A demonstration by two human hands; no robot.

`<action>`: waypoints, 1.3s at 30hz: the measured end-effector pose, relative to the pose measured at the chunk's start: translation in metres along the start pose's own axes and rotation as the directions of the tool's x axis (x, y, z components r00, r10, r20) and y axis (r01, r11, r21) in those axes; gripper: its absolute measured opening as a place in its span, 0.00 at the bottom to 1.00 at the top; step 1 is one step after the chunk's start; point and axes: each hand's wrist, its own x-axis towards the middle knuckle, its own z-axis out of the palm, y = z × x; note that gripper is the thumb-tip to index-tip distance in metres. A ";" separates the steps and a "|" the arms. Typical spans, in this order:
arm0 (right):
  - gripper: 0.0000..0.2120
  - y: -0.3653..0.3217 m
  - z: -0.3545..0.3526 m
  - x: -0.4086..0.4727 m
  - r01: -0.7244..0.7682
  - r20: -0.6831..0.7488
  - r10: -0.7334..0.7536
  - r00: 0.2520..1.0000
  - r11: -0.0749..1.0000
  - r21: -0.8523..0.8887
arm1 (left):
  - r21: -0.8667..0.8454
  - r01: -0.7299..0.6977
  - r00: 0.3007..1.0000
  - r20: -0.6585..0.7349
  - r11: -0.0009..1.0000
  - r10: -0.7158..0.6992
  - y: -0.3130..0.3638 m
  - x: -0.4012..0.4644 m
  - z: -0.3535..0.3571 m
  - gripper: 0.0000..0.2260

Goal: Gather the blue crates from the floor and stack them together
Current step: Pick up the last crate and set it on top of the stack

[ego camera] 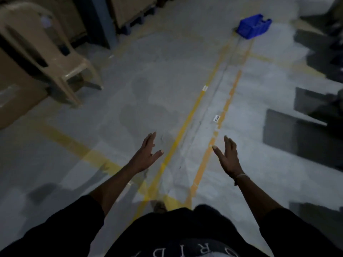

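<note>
One blue crate (252, 26) sits on the grey floor far ahead, at the upper right, at the end of two yellow floor lines. My left hand (147, 153) is stretched out in front of me, fingers apart, holding nothing. My right hand (227, 156) is held out beside it, palm turned inward, also empty. Both hands are far short of the crate. The picture is blurred.
A beige plastic chair (46, 51) stands at the left, with cardboard boxes (11, 93) beside and behind it. Dark pallets or racks (304, 130) line the right side. Yellow lines (194, 115) run along the floor toward the crate.
</note>
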 end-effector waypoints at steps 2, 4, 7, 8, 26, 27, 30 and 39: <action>0.44 0.001 -0.007 0.016 -0.052 -0.054 0.053 0.997 0.998 0.033 | 0.010 -0.013 0.998 0.065 1.000 0.012 0.008 0.041 -0.006 0.38; 0.43 0.007 -0.014 0.037 -0.087 -0.105 0.092 0.990 0.995 0.045 | 0.024 -0.071 0.992 0.102 0.997 0.068 0.016 0.086 -0.010 0.38; 0.45 0.016 -0.033 0.073 -0.162 -0.176 0.170 0.970 0.985 0.059 | 0.033 -0.082 0.982 0.176 0.996 0.075 0.031 0.153 -0.007 0.40; 0.45 0.021 -0.040 0.087 -0.173 -0.195 0.181 0.964 0.983 0.055 | 0.033 -0.091 0.978 0.193 0.995 0.083 0.036 0.175 -0.003 0.41; 0.44 0.071 -0.256 0.424 -0.254 -0.283 0.268 0.921 0.963 0.088 | -0.012 -0.197 0.947 0.256 0.980 0.194 0.227 0.588 0.097 0.34; 0.43 0.072 -0.268 0.442 -0.250 -0.288 0.262 0.921 0.965 0.080 | -0.018 -0.208 0.944 0.257 0.978 0.205 0.236 0.607 0.103 0.34; 0.42 0.077 -0.298 0.500 -0.260 -0.292 0.265 0.919 0.964 0.056 | -0.027 -0.205 0.939 0.275 0.978 0.205 0.256 0.667 0.121 0.35; 0.41 0.109 -0.374 0.714 -0.299 -0.323 0.301 0.897 0.953 0.056 | -0.024 -0.220 0.921 0.323 0.975 0.216 0.312 0.898 0.169 0.36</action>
